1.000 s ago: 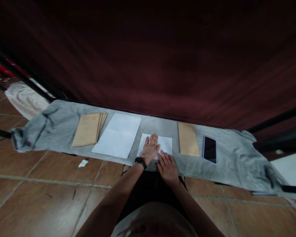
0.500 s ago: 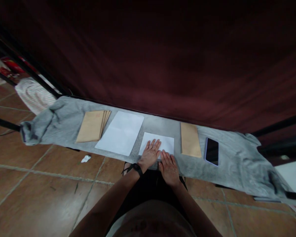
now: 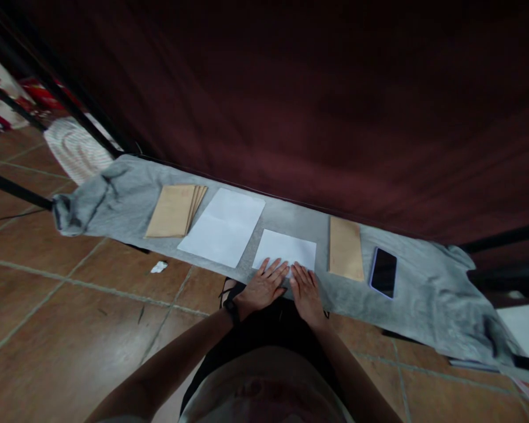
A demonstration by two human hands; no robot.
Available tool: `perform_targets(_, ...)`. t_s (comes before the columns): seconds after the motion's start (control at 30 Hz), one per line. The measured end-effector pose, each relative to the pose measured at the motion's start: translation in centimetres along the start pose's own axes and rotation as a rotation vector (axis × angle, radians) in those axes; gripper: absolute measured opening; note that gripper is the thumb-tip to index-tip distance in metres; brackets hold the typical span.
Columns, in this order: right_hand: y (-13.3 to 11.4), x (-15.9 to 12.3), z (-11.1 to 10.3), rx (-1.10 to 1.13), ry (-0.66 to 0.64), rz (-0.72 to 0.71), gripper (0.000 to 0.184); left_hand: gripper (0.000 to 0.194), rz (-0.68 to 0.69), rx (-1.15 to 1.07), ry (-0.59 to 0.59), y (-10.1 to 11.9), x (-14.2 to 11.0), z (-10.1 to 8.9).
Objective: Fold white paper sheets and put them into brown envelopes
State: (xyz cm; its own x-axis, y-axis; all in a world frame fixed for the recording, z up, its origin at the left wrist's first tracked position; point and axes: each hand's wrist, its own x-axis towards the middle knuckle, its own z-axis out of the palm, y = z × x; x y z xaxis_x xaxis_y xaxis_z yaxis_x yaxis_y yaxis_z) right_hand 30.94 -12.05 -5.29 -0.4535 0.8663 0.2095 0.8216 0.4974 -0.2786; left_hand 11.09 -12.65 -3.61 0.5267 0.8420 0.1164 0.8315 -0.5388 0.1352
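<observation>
The left hand [image 3: 263, 288] has been drawn down from the middle of the small white sheet [image 3: 287, 244] to its lower edge, where the right hand [image 3: 307, 295] is also laid. The fingers of both are outstretched, with nothing grasped. The sheet is placed just below the frame's centre, between a larger white sheet [image 3: 224, 228], toward frame left, and a brown envelope [image 3: 346, 249].
</observation>
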Motion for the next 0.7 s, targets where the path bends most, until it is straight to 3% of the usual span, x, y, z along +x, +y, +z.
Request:
perform_targets(0.27, -0.2, 4.2, 0.4, 0.06, -0.108, -0.063, 0.051, 0.056, 0.005, 0.003, -0.003, -0.1, -0.1, 0.7)
perform_targets(0.7, 1.1, 8.7, 1.8, -0.019, -0.08, 0.004, 0.051, 0.058, -0.004, 0.006, 0.026, -0.2, 0.0, 1.0)
